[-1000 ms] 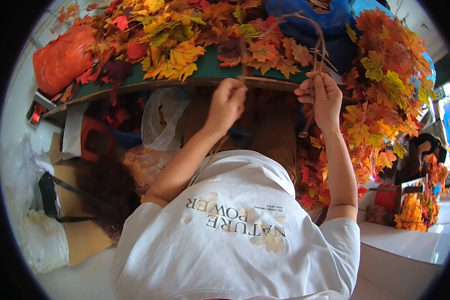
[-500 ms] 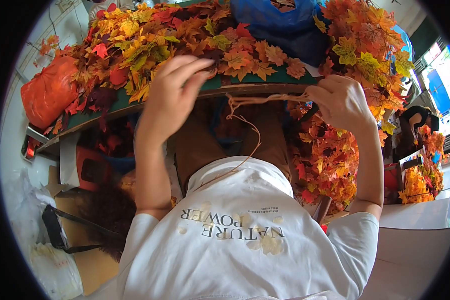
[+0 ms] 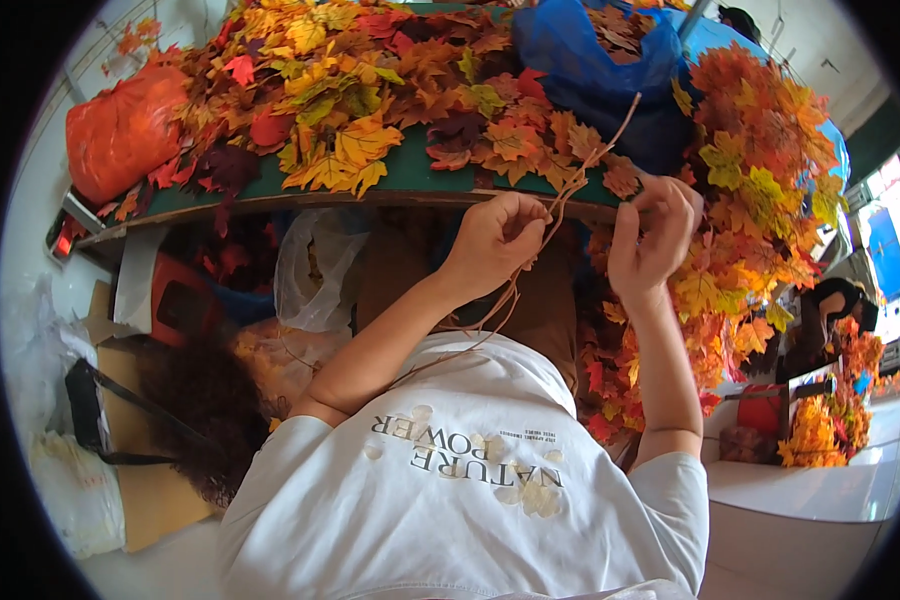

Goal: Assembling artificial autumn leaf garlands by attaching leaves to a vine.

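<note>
My left hand is closed around a bundle of thin brown stems in front of the table edge. The stems' upper ends rise up to the right, past the table edge. Their long lower ends trail down across my lap and shirt. Just to the right of the stems is my right hand, its fingers bent and the thumb apart from them, with nothing visible between them. An orange-brown maple leaf lies on the table close to its fingertips.
Artificial maple leaves in yellow, orange and red heap the green table. A blue plastic bag and an orange bag sit on it. Leafy garlands hang at the right. A person bends farther off. Dark hair shows at lower left.
The stems have passed from my right hand to my left, which moved right and closed on them. They now point upward instead of lying sideways. My right hand has let go.
</note>
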`<state>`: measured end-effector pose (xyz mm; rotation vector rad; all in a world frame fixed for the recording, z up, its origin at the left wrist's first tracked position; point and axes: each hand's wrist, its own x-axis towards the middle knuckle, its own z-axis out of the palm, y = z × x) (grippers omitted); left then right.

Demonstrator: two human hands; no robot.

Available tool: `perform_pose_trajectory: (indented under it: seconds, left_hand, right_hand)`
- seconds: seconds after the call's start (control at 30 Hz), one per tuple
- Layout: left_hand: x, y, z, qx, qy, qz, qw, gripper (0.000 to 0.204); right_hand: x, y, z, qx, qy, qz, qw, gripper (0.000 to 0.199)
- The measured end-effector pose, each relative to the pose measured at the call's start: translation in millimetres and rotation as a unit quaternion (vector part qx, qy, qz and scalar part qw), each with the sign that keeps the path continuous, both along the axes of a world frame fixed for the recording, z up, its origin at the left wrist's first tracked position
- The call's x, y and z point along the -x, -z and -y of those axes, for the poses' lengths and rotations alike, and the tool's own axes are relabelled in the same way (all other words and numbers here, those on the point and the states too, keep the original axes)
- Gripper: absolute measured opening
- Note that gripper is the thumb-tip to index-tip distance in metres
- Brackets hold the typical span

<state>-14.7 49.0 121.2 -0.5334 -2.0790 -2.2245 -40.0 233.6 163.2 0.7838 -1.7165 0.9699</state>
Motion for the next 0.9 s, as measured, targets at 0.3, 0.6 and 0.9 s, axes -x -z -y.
perform_pose_trajectory:
  seconds: [0.3, 0.6, 0.9]
  left_hand:
    - [5, 28, 24, -0.244, 0.122, 0.093, 0.957, 0.019]
    - [-28, 35, 20, -0.335, 0.245, 0.164, 0.895, 0.039]
    - [-5, 40, 76, -0.451, 0.086, 0.121, 0.880, 0.041]
  right_hand:
    - [-9, 33, 46, 0.269, -0.451, 0.572, 0.630, 0.017]
    - [-32, 26, -21, -0.206, -0.121, 0.345, 0.908, 0.021]
    - [-158, 67, -380, 0.094, 0.602, 0.196, 0.768, 0.032]
